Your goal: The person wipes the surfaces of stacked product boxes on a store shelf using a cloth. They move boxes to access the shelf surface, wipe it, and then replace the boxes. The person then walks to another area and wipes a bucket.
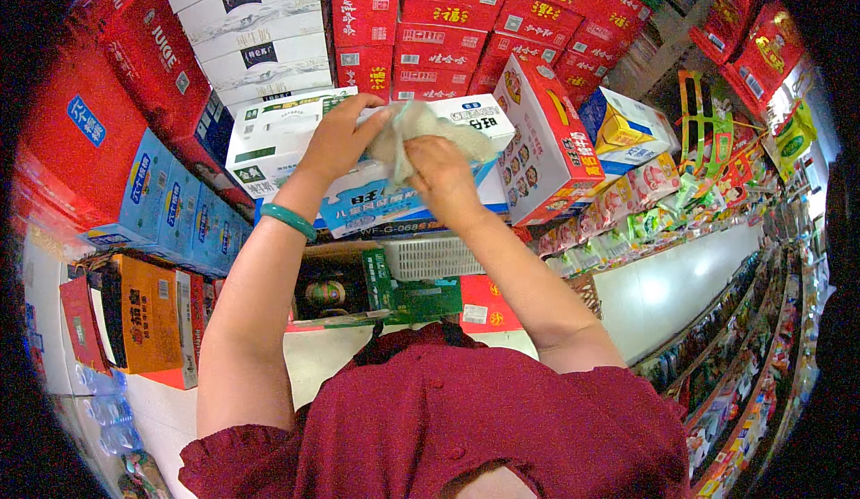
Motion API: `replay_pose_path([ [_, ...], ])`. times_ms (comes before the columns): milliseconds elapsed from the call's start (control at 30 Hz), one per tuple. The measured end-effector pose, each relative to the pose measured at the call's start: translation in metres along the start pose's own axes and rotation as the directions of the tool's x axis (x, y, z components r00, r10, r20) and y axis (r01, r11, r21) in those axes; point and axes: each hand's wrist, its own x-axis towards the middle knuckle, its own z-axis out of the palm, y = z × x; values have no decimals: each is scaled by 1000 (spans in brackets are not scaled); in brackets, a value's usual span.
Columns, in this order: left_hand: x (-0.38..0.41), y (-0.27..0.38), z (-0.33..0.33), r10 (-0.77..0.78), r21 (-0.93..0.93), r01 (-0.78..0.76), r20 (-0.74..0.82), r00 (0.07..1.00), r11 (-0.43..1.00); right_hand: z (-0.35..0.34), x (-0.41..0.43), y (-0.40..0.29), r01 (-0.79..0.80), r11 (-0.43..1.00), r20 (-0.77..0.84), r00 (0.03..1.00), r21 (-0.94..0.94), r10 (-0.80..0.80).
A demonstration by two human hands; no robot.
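Note:
My right hand point(437, 173) grips a pale, crumpled cloth point(423, 133), blurred, on top of a white and light-blue milk carton box point(376, 196). At the cloth's left edge is my left hand point(346, 136), its fingers bent over the back of the boxes; whether it pinches the cloth or the box edge cannot be told. A green bangle point(289, 221) circles my left wrist. Left of the blue box, partly behind my left hand, lies a white and green milk box point(272, 139). A red and white milk box point(547, 143) stands upright to the right.
Red cartons point(443, 49) and white cartons point(252, 29) are stacked behind. Light-blue cartons point(181, 210) stand at the left. Below the boxes are an open carton point(336, 291) holding a dark item and a white slotted basket point(430, 259). Packaged snacks point(631, 210) line the right side.

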Motion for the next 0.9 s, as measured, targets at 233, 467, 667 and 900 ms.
replay_pose_path([
  [233,-1,0,-3,-20,-51,17,-64,998,999,13,-73,10,-371,910,-2,926,185,378],
  [467,-31,-13,-28,-106,-12,109,-361,926,994,5,-152,110,-803,414,42,475,428,879],
  [667,-115,-52,-15,-737,-563,569,-109,668,599,36,-148,133,-872,200,246,335,448,910],
  [900,-121,-11,-13,-750,-715,622,210,627,319,69,-118,161,-876,260,259,383,405,886],
])
